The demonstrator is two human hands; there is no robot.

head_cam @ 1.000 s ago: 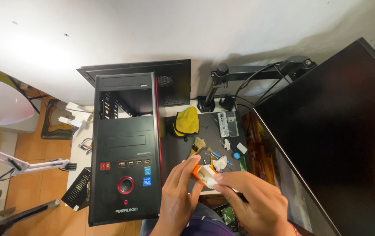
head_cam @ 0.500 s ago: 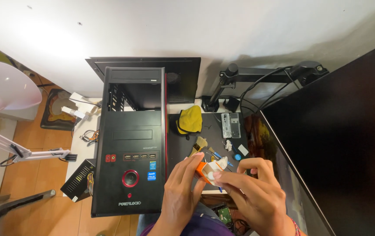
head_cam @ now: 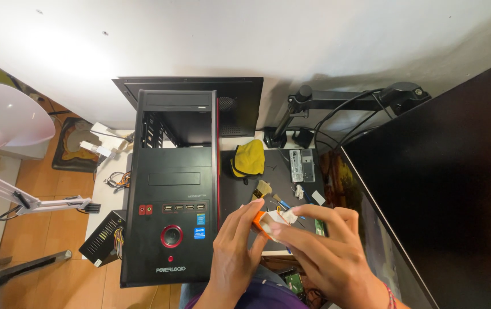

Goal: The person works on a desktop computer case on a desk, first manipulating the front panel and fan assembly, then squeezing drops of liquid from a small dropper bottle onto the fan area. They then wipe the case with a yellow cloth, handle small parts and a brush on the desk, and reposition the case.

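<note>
My left hand (head_cam: 235, 252) and my right hand (head_cam: 322, 252) meet low in the middle of the view, above the front edge of a dark desk mat (head_cam: 277, 171). Between their fingertips they hold a small orange and white object (head_cam: 268, 222); my left fingers grip its orange end and my right fingers cover its white end. What the object is cannot be made out. A black desktop computer tower (head_cam: 172, 189) with a red stripe stands just left of my left hand, front panel toward me.
A large dark monitor (head_cam: 445, 200) on a black arm (head_cam: 342, 103) fills the right. A yellow cloth (head_cam: 248, 159), a brush (head_cam: 263, 189) and small parts lie on the mat. A white lamp (head_cam: 5, 123) stands left; a power supply (head_cam: 105, 237) sits by the tower.
Both hands have stayed together on the orange and white object, shifting slightly. The view has tilted down a little, so the tower and desk items sit lower in the frame.
</note>
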